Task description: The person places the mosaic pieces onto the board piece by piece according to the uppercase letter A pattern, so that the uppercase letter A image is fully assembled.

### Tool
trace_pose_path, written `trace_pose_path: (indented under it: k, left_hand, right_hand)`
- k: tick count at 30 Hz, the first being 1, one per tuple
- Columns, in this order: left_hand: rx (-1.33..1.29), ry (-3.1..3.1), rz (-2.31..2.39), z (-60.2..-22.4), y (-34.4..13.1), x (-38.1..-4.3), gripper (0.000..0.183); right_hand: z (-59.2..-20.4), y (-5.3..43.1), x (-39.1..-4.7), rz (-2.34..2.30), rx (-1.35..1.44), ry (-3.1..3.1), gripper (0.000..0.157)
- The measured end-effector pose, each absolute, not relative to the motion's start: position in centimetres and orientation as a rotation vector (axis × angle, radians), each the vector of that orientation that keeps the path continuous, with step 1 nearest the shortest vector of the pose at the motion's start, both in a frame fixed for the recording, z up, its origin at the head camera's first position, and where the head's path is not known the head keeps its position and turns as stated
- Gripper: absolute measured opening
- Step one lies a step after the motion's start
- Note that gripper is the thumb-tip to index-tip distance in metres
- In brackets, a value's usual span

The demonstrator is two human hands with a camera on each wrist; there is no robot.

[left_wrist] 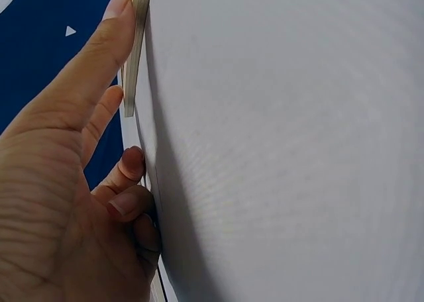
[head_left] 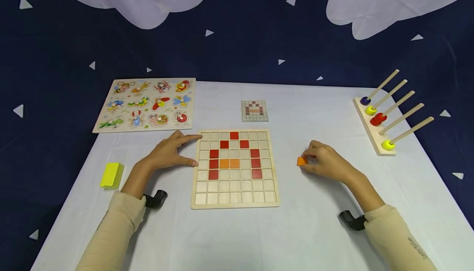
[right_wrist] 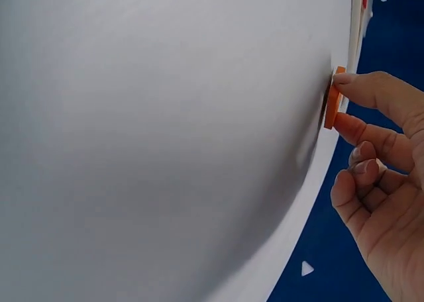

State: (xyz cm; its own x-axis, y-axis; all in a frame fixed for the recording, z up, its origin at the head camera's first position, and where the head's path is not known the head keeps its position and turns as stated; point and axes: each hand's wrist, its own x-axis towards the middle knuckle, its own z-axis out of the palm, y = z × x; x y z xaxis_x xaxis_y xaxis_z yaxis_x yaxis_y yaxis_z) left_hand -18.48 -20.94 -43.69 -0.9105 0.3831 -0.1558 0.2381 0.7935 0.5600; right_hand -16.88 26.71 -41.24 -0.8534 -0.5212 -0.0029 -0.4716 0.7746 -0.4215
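Note:
Between the thumb and forefinger of my right hand is a small square orange tile, pinched by its edges just over the white table, right of the board. My left hand touches the left side of the wooden grid board, its thumb and forefinger stretched apart, the forefinger at the upper left corner. In the left wrist view the other fingers are bent. Red tiles stand in an arch on the board, and two orange tiles lie side by side within it.
Behind the board lies a small pattern card with a similar arch. An insect puzzle board is at the back left, a yellow block at the left, and a peg stand with coloured beads at the right.

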Motion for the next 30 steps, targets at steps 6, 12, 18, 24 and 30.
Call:
trace_pose_path:
  k: [6, 12, 18, 24, 30]
  left_hand:
    - [0.48, 2.726, 0.806, -43.6, -20.8, -18.4, 0.09]
    - [0.477, 2.725, 0.812, -43.5, -20.6, -18.4, 0.09]
    - [0.478, 2.732, 0.817, -43.5, -20.5, -18.3, 0.09]
    - [0.464, 2.725, 0.813, -43.3, -20.3, -18.3, 0.091]
    - [0.476, 2.728, 0.812, -43.4, -20.4, -18.2, 0.09]
  right_hand:
    - [-40.6, 24.7, -17.5, -0.662, -0.881, 2.832, 0.018]
    - [-39.5, 21.8, -17.9, -0.682, -0.946, 2.771, 0.018]
    - [-38.9, 19.1, -18.2, -0.68, -1.028, 2.714, 0.018]
    - [-38.7, 16.2, -18.3, -0.659, -1.096, 2.656, 0.02]
    - [-39.3, 13.9, -18.2, -0.579, -1.175, 2.637, 0.015]
